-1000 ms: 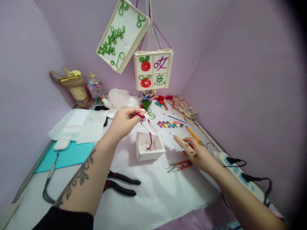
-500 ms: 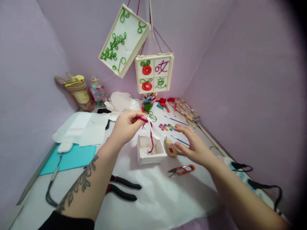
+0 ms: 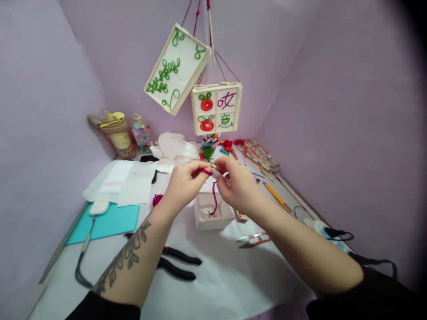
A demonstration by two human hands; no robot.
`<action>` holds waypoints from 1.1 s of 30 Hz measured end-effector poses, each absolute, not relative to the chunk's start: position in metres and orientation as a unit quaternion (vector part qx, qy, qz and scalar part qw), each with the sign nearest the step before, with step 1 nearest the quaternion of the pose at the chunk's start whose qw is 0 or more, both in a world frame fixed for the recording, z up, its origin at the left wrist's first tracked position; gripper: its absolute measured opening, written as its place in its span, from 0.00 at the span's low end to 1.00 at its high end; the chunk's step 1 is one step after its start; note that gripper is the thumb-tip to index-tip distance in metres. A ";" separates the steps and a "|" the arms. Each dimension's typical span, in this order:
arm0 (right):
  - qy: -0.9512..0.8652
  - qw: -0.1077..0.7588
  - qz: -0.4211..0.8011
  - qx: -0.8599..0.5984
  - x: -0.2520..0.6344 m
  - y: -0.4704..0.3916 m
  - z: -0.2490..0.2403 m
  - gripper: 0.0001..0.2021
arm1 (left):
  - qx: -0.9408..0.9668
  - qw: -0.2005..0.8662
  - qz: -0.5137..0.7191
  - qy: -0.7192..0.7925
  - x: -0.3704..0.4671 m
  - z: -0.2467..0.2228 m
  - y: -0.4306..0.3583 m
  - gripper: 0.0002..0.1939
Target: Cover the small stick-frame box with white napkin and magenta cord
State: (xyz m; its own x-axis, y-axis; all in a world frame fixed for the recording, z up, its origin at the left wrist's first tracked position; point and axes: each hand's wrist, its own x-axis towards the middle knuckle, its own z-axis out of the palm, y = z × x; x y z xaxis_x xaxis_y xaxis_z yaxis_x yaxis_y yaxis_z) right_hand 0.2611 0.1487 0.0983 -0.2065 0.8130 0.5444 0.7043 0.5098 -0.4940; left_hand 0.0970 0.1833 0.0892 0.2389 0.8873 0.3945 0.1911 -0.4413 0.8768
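"Head view. Where does the magenta yarn (image 3: 207, 171) lie relative to the fingers?"

"Between the thumb and forefinger of the left hand (image 3: 187, 180), right at the tips. That grip is narrow, with the yarn pinched and a short end protruding toward the right."

"Condition of the right hand (image 3: 238, 184)?"

"Thumb and fingers curved toward each other, a small gap between, just beside the left fingertips. A white strip (image 3: 216, 174) lies at that spot. Whether the right fingers actually grip it, I cannot tell."

"Anything below the hands?"

"One small white box (image 3: 213, 225), on the table, topless, nearer than the fingertips. A magenta strand (image 3: 215, 198) hangs down into it; its upper end is obscured by the hands. The far right part of the rim is covered by the right hand."

"Record the adjacent items."

"Just right of the box, a tan glue gun (image 3: 240, 217), mostly hidden. Nearer and to the right, red-handled snips (image 3: 253, 241). Near and left of the box, black-handled pliers (image 3: 180, 262), partly under the left forearm. Left, beside that forearm, a ball of yarn (image 3: 157, 200). Farther right, a yellow-orange tool (image 3: 277, 197), well apart from the fingers."
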 end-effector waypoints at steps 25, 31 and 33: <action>-0.683 0.484 0.260 -0.480 0.302 0.176 0.091 0.12 | 0.745 0.241 0.491 0.383 0.095 0.139 0.172 0.07; -0.645 0.433 0.357 -0.519 0.297 0.176 0.090 0.14 | 0.750 0.325 0.443 0.368 0.111 0.188 0.184 0.09; -0.647 0.417 0.387 -0.508 0.296 0.174 0.094 0.11 | 0.733 0.377 0.446 0.348 0.118 0.199 0.188 0.10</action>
